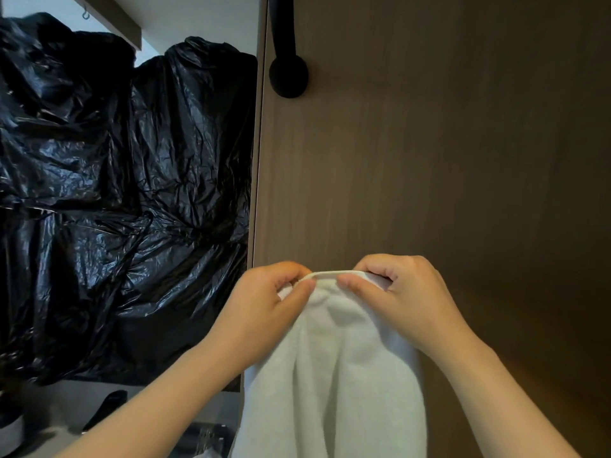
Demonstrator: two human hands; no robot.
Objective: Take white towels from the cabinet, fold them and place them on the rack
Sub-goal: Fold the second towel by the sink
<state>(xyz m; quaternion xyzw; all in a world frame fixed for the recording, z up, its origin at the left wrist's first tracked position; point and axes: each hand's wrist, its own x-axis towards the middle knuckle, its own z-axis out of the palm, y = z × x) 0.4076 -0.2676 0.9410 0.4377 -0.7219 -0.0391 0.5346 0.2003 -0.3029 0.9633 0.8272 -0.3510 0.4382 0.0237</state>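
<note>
A white towel (334, 365) hangs down in front of me, bunched into soft vertical folds. My left hand (264, 302) pinches its top hem between thumb and fingers. Close beside it, my right hand (400, 292) pinches the same hem, so a short stretch of edge is held taut between the two hands. The towel's lower part runs out of the bottom of the frame. Behind it stands a brown wooden cabinet panel (446, 160). No rack is in view.
A black rounded handle (287, 61) is fixed high on the panel. Left of the panel, crumpled black plastic bags (125, 200) cover the wall or mirror. Below them lies a pale counter (66, 411) with dark objects on it.
</note>
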